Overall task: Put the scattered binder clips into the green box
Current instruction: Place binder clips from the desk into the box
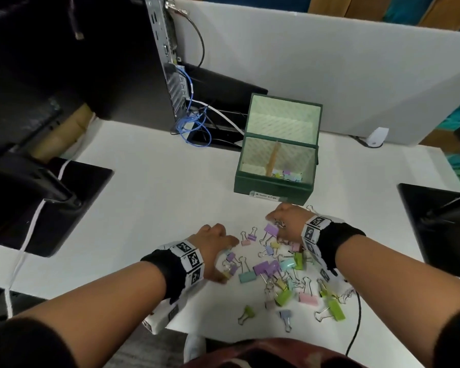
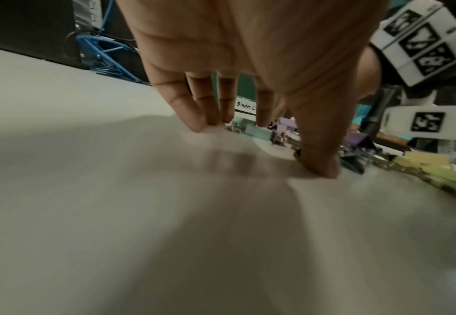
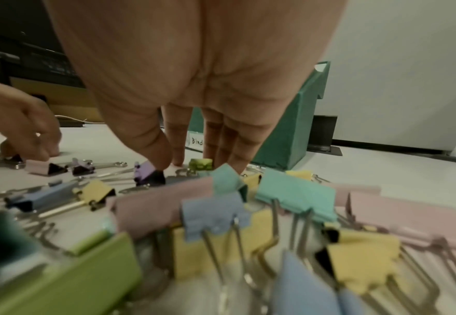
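Note:
The green box (image 1: 274, 185) stands open on the white desk, with a few clips in its front right corner. Many pastel binder clips (image 1: 282, 272) lie scattered in front of it. My left hand (image 1: 229, 261) is at the pile's left edge; its straight fingers (image 2: 202, 121) and thumb touch the desk, astride a teal clip (image 2: 256, 130) and holding nothing. At the pile's far edge, just before the box, my right hand (image 1: 274, 221) pinches a purple binder clip (image 3: 147, 171) between thumb and forefinger. A small green clip (image 3: 201, 164) lies beside those fingers.
A computer tower (image 1: 168, 62) with blue cables (image 1: 194, 126) stands behind and left of the box. Black monitor bases sit at the left (image 1: 64, 205) and right (image 1: 436, 224). A white partition (image 1: 329, 70) closes the back. A black cable (image 1: 356, 322) runs off the front edge.

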Demonstrator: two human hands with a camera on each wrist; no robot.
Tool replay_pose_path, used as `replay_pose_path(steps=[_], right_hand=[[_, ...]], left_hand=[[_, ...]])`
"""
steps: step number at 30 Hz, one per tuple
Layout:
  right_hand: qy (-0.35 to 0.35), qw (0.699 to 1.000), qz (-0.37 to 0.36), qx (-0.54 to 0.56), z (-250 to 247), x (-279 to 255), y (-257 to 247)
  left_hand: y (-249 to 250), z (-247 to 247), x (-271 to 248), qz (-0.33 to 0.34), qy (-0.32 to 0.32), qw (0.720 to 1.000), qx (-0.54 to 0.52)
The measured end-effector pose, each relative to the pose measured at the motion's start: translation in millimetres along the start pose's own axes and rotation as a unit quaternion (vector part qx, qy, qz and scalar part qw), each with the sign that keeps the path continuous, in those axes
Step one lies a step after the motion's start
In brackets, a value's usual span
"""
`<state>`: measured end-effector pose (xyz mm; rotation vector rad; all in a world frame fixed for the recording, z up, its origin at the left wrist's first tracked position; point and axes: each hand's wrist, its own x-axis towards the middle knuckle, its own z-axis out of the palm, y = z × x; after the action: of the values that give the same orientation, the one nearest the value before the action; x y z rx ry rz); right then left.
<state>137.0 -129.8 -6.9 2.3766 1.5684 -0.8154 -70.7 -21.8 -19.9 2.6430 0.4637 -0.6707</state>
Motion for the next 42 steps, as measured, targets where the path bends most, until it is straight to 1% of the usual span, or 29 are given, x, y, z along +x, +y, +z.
replay_pose_path(steps=[5, 8, 11, 14, 18, 24, 27, 29, 33, 35, 38, 40, 42], right_hand=[[0.014, 1.000, 0.012, 0.020, 3.4, -9.5, 4.7], [0.000, 1.000, 0.019, 0.017, 3.6, -13.5, 5.8], [-0.011, 1.000, 0.019, -0.007, 5.2, -13.9, 3.5], [-0.003, 1.000, 0.024, -0.013, 6.5, -10.9, -0.9], [0.021, 0.999, 0.034, 0.020, 8.7, -6.7, -3.4], [0.035, 0.993, 0.055, 0.095, 9.9, -6.7, -0.4], [0.040, 0.992, 0.057, 0.101, 7.8, -7.3, 3.9], [0.035, 0.993, 0.055, 0.096, 6.0, -8.2, 7.5], [0.012, 0.997, 0.048, 0.055, 5.4, -10.2, 9.5], [0.008, 0.998, 0.042, 0.041, 7.1, -10.1, 7.7], [0.026, 0.997, 0.045, 0.054, 8.3, -10.0, 5.7], [0.027, 0.995, 0.057, 0.073, 8.2, -10.3, 6.3], [0.029, 0.993, 0.064, 0.095, 6.7, -11.2, 9.1]], left_hand=[[-5.1, -11.6, 14.4, -0.018, 0.036, 0.997, -0.065], [-1.2, -15.5, 18.7, -0.023, 0.014, 0.998, -0.057], [7.8, -16.5, 24.2, -0.022, -0.011, 0.999, -0.026], [13.0, -18.1, 33.2, -0.017, -0.006, 0.999, -0.027], [15.8, -24.1, 40.2, -0.017, 0.011, 0.998, -0.054], [15.4, -28.0, 48.5, -0.016, 0.031, 0.999, -0.040], [12.3, -30.3, 48.1, -0.017, 0.037, 0.997, -0.058], [13.8, -29.3, 45.2, -0.004, 0.037, 0.997, -0.067], [25.8, -26.6, 46.5, 0.011, -0.005, 1.000, 0.004], [29.7, -26.9, 52.4, 0.015, -0.014, 0.999, 0.035], [32.2, -28.4, 57.8, 0.018, 0.003, 0.999, 0.030], [32.3, -29.2, 59.9, 0.022, 0.014, 1.000, 0.018], [31.2, -30.5, 61.1, 0.027, 0.012, 1.000, 0.005]])
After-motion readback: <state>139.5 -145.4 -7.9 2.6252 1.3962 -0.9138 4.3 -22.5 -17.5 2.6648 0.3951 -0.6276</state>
